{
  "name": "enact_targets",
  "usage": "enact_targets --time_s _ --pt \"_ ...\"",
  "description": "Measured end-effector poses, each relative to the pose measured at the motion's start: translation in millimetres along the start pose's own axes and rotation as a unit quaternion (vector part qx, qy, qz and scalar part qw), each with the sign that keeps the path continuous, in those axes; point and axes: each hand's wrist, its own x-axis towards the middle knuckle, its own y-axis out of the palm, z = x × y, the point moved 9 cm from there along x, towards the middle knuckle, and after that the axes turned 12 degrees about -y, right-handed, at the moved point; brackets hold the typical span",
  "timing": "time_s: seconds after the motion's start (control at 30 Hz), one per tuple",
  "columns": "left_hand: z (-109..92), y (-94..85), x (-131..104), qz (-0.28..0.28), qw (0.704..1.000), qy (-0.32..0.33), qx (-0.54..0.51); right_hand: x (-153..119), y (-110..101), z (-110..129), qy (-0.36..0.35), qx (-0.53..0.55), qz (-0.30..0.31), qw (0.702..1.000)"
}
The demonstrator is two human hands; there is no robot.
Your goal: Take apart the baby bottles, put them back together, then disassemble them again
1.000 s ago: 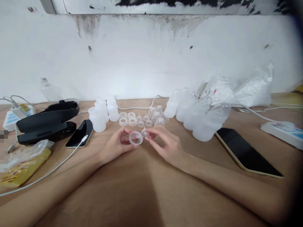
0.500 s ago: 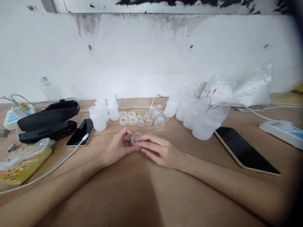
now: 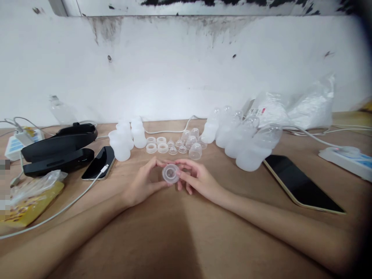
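Note:
Between my two hands is a translucent bottle collar (image 3: 171, 173) with what looks like a clear nipple set inside it, its round face tilted up toward me. The fingers and thumb of my left hand (image 3: 145, 180) are closed on its left side. My right hand (image 3: 196, 179) grips the right side, thumb on the face and fingers behind. Just beyond the hands lie several collar rings (image 3: 151, 148), several clear nipples (image 3: 173, 150) and several clear dome caps (image 3: 195, 151). Frosted bottle bodies (image 3: 122, 147) stand to the left of these.
Capped bottles (image 3: 250, 155) stand in a group at the right, near a tablet (image 3: 302, 186). On the left are a phone (image 3: 99, 162), a white cable (image 3: 72, 203), a black case (image 3: 58, 149) and a yellow bag (image 3: 37, 201). Power strips (image 3: 345, 161) lie at both sides.
The collar has turned so its round face shows more fully. My right hand's fingers moved from its front to behind its right side, the thumb now in front.

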Motion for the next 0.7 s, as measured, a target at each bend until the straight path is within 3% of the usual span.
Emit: enact_targets --time_s 0.1,0.2,0.3,0.5,0.7 --pt "-5 1.2 -1 -0.005 0.999 0.006 0.046 -2 -6 -3 0.021 0.003 -0.03 0.999" --pt "1 0.5 0 -0.013 0.997 -0.037 0.069 -4 -9 -2 0.022 -0.038 -0.039 0.998" --pt "8 3.1 0 -0.007 0.995 -0.075 0.071 -6 -7 3 0.006 -0.078 -0.027 0.997" --pt "7 9.0 -3 -0.034 0.988 -0.092 0.116 -6 -2 15 -0.068 -0.134 -0.011 0.989" --pt "11 8.9 1 -0.054 0.987 -0.1 0.115 -6 -2 15 -0.087 -0.156 -0.014 0.984"
